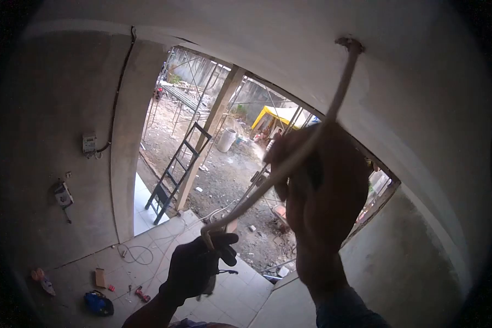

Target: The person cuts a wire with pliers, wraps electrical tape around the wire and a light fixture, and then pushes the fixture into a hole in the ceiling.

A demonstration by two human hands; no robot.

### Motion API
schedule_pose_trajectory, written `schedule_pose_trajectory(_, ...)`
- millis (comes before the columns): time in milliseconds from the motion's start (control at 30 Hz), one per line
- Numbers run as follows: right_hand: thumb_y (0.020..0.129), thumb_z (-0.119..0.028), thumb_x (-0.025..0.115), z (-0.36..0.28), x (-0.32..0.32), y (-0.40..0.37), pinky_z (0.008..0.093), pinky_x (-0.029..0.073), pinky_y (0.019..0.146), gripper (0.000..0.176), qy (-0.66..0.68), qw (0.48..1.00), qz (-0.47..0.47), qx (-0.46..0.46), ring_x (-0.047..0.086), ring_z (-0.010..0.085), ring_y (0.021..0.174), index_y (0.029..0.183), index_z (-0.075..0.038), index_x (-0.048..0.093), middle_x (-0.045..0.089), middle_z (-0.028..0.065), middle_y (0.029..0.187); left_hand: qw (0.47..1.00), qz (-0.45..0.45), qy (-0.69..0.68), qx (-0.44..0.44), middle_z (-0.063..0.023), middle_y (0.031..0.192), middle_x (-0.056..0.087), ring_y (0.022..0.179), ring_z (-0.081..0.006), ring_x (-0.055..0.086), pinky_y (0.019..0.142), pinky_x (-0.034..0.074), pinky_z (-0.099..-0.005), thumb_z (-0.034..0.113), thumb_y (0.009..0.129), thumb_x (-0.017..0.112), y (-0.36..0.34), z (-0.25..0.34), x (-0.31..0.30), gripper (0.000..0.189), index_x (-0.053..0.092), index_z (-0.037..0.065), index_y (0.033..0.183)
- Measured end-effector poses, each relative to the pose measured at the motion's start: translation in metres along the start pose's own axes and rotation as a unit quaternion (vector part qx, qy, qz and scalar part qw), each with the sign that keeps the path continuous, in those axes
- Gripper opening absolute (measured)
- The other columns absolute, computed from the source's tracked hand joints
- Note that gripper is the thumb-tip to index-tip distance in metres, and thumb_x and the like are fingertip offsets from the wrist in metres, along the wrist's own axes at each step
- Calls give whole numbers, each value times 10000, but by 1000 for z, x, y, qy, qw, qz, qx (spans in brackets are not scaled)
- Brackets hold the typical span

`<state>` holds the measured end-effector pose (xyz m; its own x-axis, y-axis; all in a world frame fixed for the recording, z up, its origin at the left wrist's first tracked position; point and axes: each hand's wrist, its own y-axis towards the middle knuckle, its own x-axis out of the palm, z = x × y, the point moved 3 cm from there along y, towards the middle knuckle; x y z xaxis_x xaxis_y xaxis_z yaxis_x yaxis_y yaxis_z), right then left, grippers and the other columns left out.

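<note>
**Cable drawn down from the ceiling hole**

Bare grey plaster runs over walls and ceiling [290,33], and a wide opening looks out on a rubble yard with a yellow canopy [273,116] and a black ladder [175,175] leaning at the threshold.

From where I stand, the work in hand looks like pulling a white cable [336,101] out of a small ragged hole [351,42] in the ceiling. The cable comes out of the hole, slants down across the opening, and ends in a bend low over the tiled floor [240,298].

The right hand [325,191] is raised, with its fingers wrapped fully round the cable's middle stretch. The left hand [194,268] is lower, dark against the light, and closed on the bent end. It may also hold a tool such as pliers, but the silhouette is too murky to say.

The next move, I judge, calls for a steady pull in line with the hole, with the grips shifted one at a time so the line stays taut and does not scrape the rough edge.

The cable itself is pale, stiff-looking and smoothly jacketed, and it is taut between the hole and the right hand.
</note>
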<state>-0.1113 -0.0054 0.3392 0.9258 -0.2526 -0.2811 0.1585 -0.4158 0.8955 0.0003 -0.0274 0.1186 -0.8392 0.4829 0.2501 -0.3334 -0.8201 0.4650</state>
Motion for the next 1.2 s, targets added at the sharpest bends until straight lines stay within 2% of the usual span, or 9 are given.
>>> schedule_pose_trajectory(100,1079,-249,562,-6,-2,35,246,413,438,294,-126,988,53,-70,571,124,513,916,-26,662,685,104,768,997,48,46,35,-171,963,751,786,-202,725,678,580,-320,246,1090,540,16,39,3,381,661,-74,1257)
schedule_pose_trajectory(167,994,-104,672,-13,-5,23,230,475,507,90,-465,847,161,-202,586,120,546,966,-19,674,698,96,806,988,112,59,88,-133,939,769,709,-148,720,591,567,-283,222,1069,589,28,60,-1,347,679,-62,1246)
schedule_pose_trajectory(300,911,-92,777,-30,-2,8,238,546,584,314,-294,858,164,-387,692,136,734,1207,-8,715,710,105,887,956,162,143,199,-99,869,761,679,-129,710,601,562,-282,204,1050,608,43,89,0,267,733,0,1169)
schedule_pose_trajectory(500,857,-104,839,-7,-11,48,303,630,746,333,-420,747,76,-509,764,201,958,1181,-66,772,788,104,1075,952,32,194,235,-113,845,776,704,-163,753,601,587,-309,294,1046,629,86,110,-8,299,786,40,1067)
schedule_pose_trajectory(633,868,-270,841,4,-12,70,223,533,519,370,-361,683,142,-619,708,116,689,1218,-176,761,776,45,965,977,35,126,168,-99,844,773,721,-147,745,602,581,-303,263,1030,647,85,116,-16,267,786,37,1066)
schedule_pose_trajectory(767,842,-54,846,-13,-19,61,303,630,782,303,-441,673,107,-583,749,196,996,1138,-61,783,790,87,1080,970,68,145,185,-88,856,776,727,-136,748,591,583,-297,243,1020,658,71,121,-20,243,787,42,1064)
schedule_pose_trajectory(933,852,-66,842,-22,-26,71,334,620,798,259,-514,587,120,-614,758,206,971,1101,-119,797,797,59,1062,943,92,227,226,-70,848,779,696,-132,752,542,570,-277,304,1014,670,63,141,-20,251,782,108,1122)
schedule_pose_trajectory(1033,865,-84,835,-18,-10,62,309,614,751,225,-403,733,151,-526,770,182,888,1085,-120,800,799,51,1055,944,85,221,230,-62,829,775,648,-126,731,525,545,-268,334,1029,652,68,150,-21,274,781,110,1121)
schedule_pose_trajectory(1200,882,-104,825,-35,-14,41,261,572,647,237,-462,797,120,-370,766,144,799,1116,-125,792,800,39,1058,950,77,195,232,-71,824,774,646,-121,723,520,528,-262,349,1022,661,73,139,-25,288,788,101,1097)
